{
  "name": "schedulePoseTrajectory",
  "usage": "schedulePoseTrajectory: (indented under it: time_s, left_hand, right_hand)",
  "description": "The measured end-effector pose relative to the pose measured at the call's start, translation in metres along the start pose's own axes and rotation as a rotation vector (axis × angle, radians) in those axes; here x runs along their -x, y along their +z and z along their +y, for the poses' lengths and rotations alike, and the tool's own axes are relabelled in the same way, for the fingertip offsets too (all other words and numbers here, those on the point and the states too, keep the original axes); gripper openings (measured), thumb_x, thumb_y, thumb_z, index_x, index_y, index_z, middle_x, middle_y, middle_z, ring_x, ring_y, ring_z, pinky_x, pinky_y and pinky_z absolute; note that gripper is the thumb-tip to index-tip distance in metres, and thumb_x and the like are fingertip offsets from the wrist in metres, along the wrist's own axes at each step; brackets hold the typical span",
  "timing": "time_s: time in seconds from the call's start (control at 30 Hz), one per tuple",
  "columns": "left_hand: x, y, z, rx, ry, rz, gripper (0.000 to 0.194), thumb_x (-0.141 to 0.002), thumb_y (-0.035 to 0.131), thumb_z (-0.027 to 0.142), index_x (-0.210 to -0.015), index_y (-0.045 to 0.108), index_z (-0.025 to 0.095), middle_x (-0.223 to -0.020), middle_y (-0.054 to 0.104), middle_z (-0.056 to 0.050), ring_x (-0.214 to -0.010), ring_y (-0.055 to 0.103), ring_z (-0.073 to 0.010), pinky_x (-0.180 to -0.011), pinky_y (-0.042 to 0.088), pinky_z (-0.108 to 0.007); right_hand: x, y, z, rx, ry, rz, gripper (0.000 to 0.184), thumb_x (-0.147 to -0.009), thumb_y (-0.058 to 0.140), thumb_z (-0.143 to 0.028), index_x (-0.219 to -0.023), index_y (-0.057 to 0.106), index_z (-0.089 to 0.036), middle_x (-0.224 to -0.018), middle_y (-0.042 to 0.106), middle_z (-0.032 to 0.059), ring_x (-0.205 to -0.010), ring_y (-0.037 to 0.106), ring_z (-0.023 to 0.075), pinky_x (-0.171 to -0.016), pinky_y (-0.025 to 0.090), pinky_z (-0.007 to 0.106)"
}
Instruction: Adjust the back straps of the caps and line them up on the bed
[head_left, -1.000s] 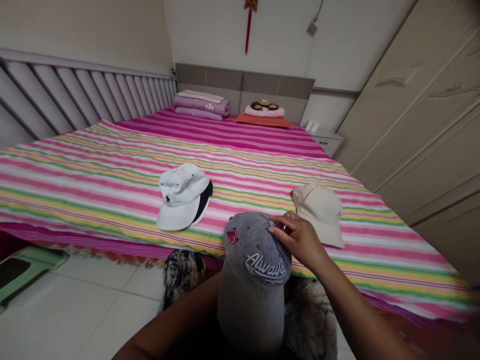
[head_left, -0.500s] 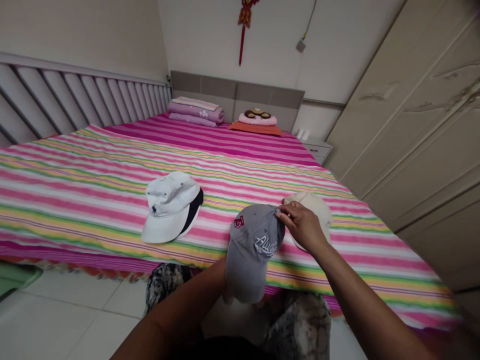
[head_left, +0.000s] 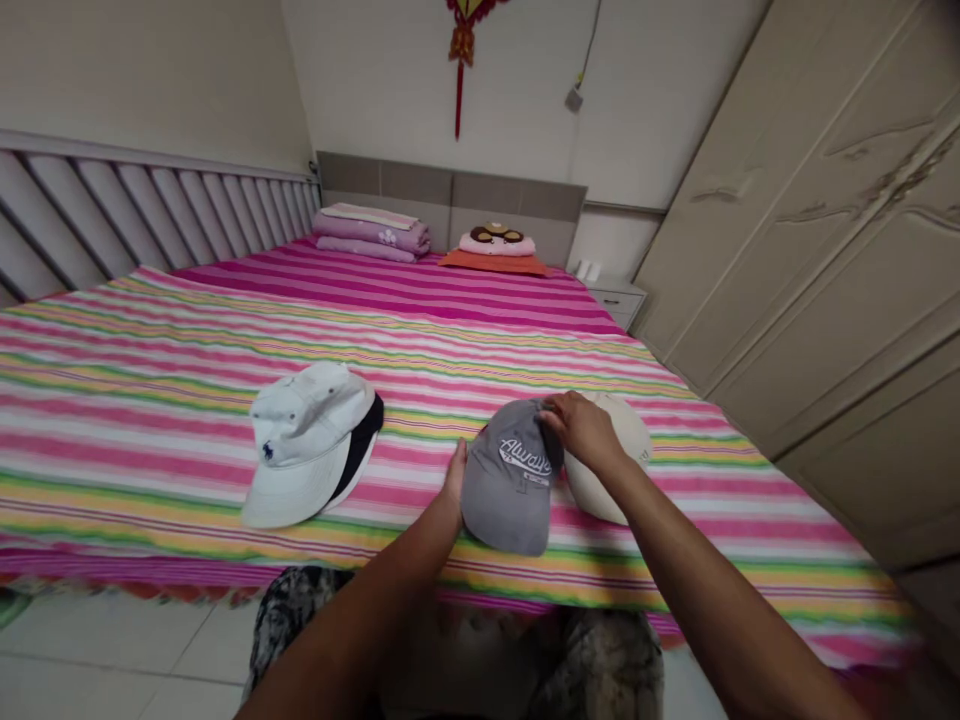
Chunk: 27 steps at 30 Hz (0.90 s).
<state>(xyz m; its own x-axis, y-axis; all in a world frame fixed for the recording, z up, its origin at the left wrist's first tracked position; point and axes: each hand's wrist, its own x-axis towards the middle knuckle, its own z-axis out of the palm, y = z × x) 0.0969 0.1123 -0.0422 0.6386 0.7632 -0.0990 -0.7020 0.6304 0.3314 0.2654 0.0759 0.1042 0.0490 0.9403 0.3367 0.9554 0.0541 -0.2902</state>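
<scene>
Between my hands is a grey baseball cap (head_left: 510, 490) with white lettering on its front and its brim towards me. My left hand (head_left: 455, 476) grips its left side, with most of the fingers hidden behind the cap. At the top right of the crown, the bent fingers of my right hand (head_left: 576, 425) pinch the fabric. Just behind my right hand lies a cream cap (head_left: 596, 490), partly covered by that hand and forearm. Off to the left, a white cap (head_left: 304, 425) with a small dark logo rests on a dark-edged cap beneath it.
A striped sheet (head_left: 187, 400) covers the bed in front of me. Folded purple bedding (head_left: 371, 235) and a pink pile (head_left: 496, 245) on an orange cloth lie by the headboard (head_left: 517, 200). A wardrobe (head_left: 787, 300) stands on the right, a slatted rail (head_left: 150, 210) on the left.
The grey cap has come up over the bed and turned, so its lettering faces me more squarely. My left hand has moved up from below it to its left side.
</scene>
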Motion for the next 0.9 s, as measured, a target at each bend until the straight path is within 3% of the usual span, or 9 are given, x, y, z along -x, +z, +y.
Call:
schedulePoseTrajectory:
  time_s: [0.1, 0.23, 0.33, 0.43, 0.57, 0.63, 0.77, 0.9]
  left_hand:
    - [0.008, -0.002, 0.012, -0.004, -0.083, 0.045, 0.049, -0.077, 0.044, 0.052, -0.099, 0.061, 0.012, -0.093, 0.067, -0.011, -0.1, 0.056, -0.0291, -0.093, 0.033, -0.045]
    - [0.014, 0.001, 0.023, -0.059, -0.186, 0.112, 0.036, -0.08, 0.046, 0.036, -0.104, 0.059, 0.012, -0.084, 0.069, -0.009, -0.091, 0.061, -0.025, -0.092, 0.035, -0.04]
    - [0.014, 0.002, 0.021, -0.087, -0.204, 0.177, 0.036, -0.081, 0.044, 0.034, -0.104, 0.059, 0.01, -0.076, 0.069, -0.009, -0.086, 0.063, -0.024, -0.091, 0.037, -0.039]
    - [0.012, 0.003, 0.018, -0.094, -0.211, 0.195, 0.037, -0.082, 0.043, 0.034, -0.103, 0.059, 0.009, -0.071, 0.069, -0.009, -0.084, 0.064, -0.0241, -0.089, 0.038, -0.039]
    - [0.005, 0.012, 0.023, -0.108, -0.165, 0.196, 0.031, -0.081, 0.044, 0.033, -0.098, 0.061, 0.012, -0.068, 0.068, -0.007, -0.081, 0.064, -0.0229, -0.088, 0.04, -0.038]
    - [-0.003, 0.024, 0.033, -0.134, -0.108, 0.189, 0.029, -0.081, 0.045, 0.032, -0.095, 0.061, 0.012, -0.069, 0.068, -0.007, -0.079, 0.064, -0.0217, -0.087, 0.041, -0.037]
    - [-0.025, 0.055, 0.054, -0.189, 0.01, 0.151, 0.029, -0.079, 0.048, 0.033, -0.098, 0.06, 0.013, -0.073, 0.069, -0.006, -0.077, 0.064, -0.0192, -0.085, 0.042, -0.035]
    - [-0.038, 0.061, 0.053, -0.404, 0.054, 0.3, 0.025, -0.079, 0.049, 0.028, -0.094, 0.06, 0.012, -0.069, 0.068, -0.006, -0.066, 0.064, -0.0179, -0.076, 0.047, -0.034]
  right_hand:
    - [0.025, 0.017, 0.016, -0.11, 0.139, -0.008, 0.023, -0.08, 0.044, -0.029, -0.075, 0.062, -0.017, -0.077, 0.063, 0.0092, -0.073, 0.056, 0.0213, -0.058, 0.031, 0.028]
    - [0.073, 0.04, 0.032, -0.355, 0.356, -0.101, 0.033, -0.074, 0.05, -0.031, -0.042, 0.046, -0.02, -0.044, 0.051, 0.0046, -0.052, 0.052, 0.0198, -0.05, 0.031, 0.028]
    - [0.103, 0.063, 0.028, -0.635, 0.491, -0.143, 0.028, -0.073, 0.052, -0.04, -0.053, 0.05, -0.02, -0.044, 0.051, 0.0014, -0.045, 0.051, 0.0165, -0.043, 0.034, 0.026]
    - [0.117, 0.078, 0.016, -0.938, 0.581, -0.154, 0.035, -0.074, 0.045, -0.053, -0.067, 0.049, -0.02, -0.048, 0.051, -0.0012, -0.038, 0.048, 0.0125, -0.036, 0.036, 0.023]
    - [0.103, 0.076, 0.009, -1.229, 0.586, -0.129, 0.039, -0.063, 0.056, -0.057, -0.062, 0.045, -0.019, -0.038, 0.033, -0.0096, -0.028, 0.028, 0.0053, -0.028, 0.024, 0.018]
    - [0.084, 0.067, 0.011, -1.323, 0.558, -0.075, 0.038, -0.059, 0.063, -0.052, -0.072, 0.05, -0.018, -0.037, 0.031, -0.0117, -0.029, 0.024, 0.0041, -0.029, 0.022, 0.017]
    - [0.044, 0.052, 0.019, -1.41, 0.491, 0.061, 0.047, -0.056, 0.066, -0.042, -0.096, 0.054, -0.019, -0.041, 0.038, -0.0122, -0.031, 0.025, 0.0037, -0.032, 0.023, 0.016]
    - [0.038, 0.064, 0.027, -1.347, 0.51, 0.152, 0.042, -0.058, 0.063, -0.039, -0.094, 0.056, -0.018, -0.046, 0.05, -0.0084, -0.033, 0.035, 0.0064, -0.034, 0.029, 0.019]
